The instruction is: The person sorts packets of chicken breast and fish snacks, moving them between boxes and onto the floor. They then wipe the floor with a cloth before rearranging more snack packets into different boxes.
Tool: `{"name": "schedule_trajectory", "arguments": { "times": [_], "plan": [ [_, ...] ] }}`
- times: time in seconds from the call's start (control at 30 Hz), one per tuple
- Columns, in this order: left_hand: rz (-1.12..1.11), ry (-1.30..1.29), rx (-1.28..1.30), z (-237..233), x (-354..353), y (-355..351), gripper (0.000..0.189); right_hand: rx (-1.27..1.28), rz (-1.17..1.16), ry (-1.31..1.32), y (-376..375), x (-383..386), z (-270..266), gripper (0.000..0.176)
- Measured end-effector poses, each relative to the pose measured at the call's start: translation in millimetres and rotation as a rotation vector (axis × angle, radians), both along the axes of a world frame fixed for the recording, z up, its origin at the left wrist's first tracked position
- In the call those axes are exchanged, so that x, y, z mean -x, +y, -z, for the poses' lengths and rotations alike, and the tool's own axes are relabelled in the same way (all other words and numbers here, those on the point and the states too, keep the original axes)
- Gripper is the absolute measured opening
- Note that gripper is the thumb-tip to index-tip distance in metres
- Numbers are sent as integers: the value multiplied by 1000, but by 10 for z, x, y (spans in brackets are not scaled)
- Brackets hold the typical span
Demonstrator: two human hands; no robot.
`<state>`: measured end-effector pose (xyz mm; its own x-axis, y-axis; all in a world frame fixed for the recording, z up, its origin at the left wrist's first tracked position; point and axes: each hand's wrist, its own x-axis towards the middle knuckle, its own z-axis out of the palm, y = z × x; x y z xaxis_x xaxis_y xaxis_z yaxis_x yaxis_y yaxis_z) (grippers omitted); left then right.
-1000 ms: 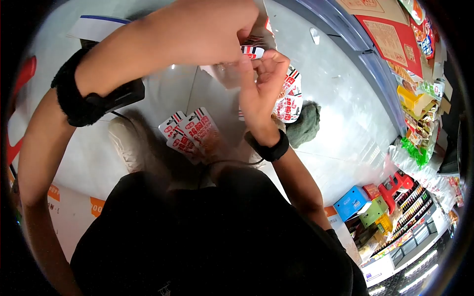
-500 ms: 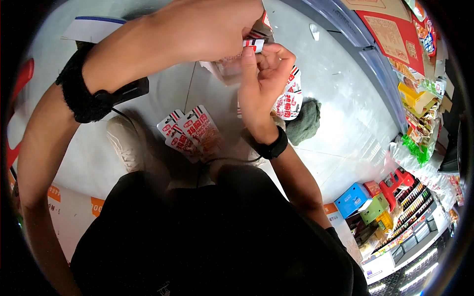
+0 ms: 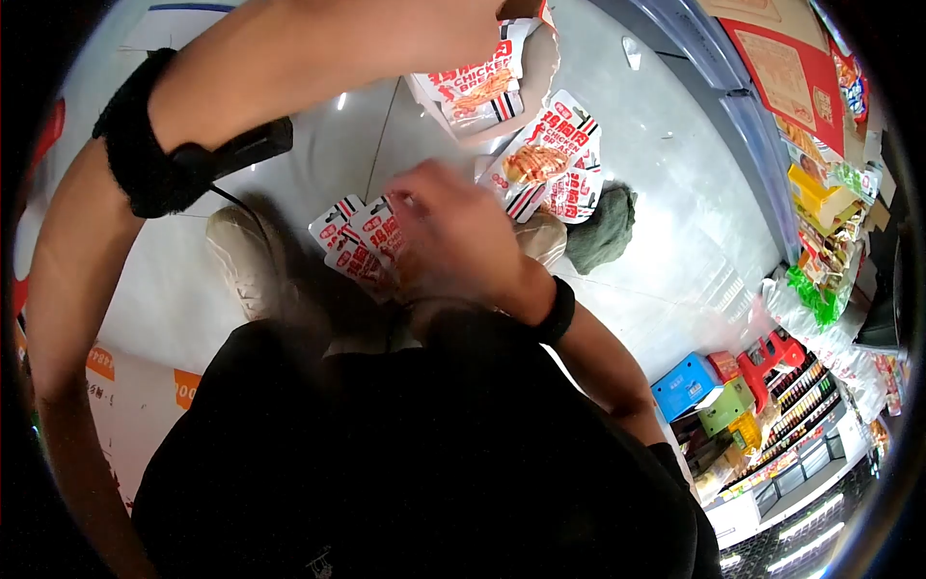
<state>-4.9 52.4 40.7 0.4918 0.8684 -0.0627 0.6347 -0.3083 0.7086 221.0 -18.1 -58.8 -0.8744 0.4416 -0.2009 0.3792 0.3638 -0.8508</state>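
Observation:
At the top of the view my left hand point(image 3: 468, 31) is closed at the upper edge of an open cardboard box point(image 3: 548, 72); its fingertips are hidden. White and red chicken breast packets point(image 3: 479, 85) show inside the tilted box. My right hand point(image 3: 453, 227) is smeared by motion, its fingers seemingly curled, over the right side of a few fanned-out chicken breast packets point(image 3: 359, 253) on the floor between my feet. Whether it holds anything cannot be made out. Beside the box lies another pile of chicken breast packets point(image 3: 540, 159).
A dark grey-green cloth point(image 3: 603, 230) lies right of the packet pile. My shoes point(image 3: 236, 261) stand on the grey tile floor. Along the right are a clear plastic bin edge point(image 3: 723, 82), a red and brown carton point(image 3: 786, 82), snack goods and a blue box point(image 3: 687, 386).
My right hand has moved down and left, from the box to the packets between my feet. The packets in the box and the pile beside it now show more fully.

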Motion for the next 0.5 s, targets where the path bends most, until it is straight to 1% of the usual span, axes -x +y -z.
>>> {"name": "schedule_trajectory", "arguments": {
  "times": [0.03,0.1,0.13,0.2,0.23,0.27,0.3,0.33,0.37,0.4,0.47,0.5],
  "plan": [
    [5,-3,4,9,1,8,22,2,3,-1,-45,36,70,33],
    [8,-5,8,41,-2,45,22,-262,-71,68,-134,82,303,31],
    [4,-8,9,79,-13,74,22,-269,-62,69,-175,106,353,31],
    [-37,-6,-19,243,-13,142,22,-240,-98,-25,-194,162,451,37],
    [-61,6,-40,353,-50,160,22,-266,-56,-8,-206,172,524,37],
    [-231,138,-300,633,-162,95,20,-282,-138,-45,-256,179,597,35],
    [-231,136,-271,681,-162,108,20,-291,-214,-87,-303,199,647,34],
    [-236,133,-231,681,-145,89,20,-301,-159,-67,-330,218,661,34],
    [-208,107,-261,707,-120,79,19,-325,-263,-134,-342,204,671,29],
    [-166,118,-276,630,-134,115,19,-348,-373,-210,-330,180,694,25],
    [-231,216,-48,483,-209,112,17,-334,-318,-205,-355,148,754,22],
    [-268,223,-9,444,-236,125,16,-308,-306,-206,-372,112,762,21]
  ]
}}
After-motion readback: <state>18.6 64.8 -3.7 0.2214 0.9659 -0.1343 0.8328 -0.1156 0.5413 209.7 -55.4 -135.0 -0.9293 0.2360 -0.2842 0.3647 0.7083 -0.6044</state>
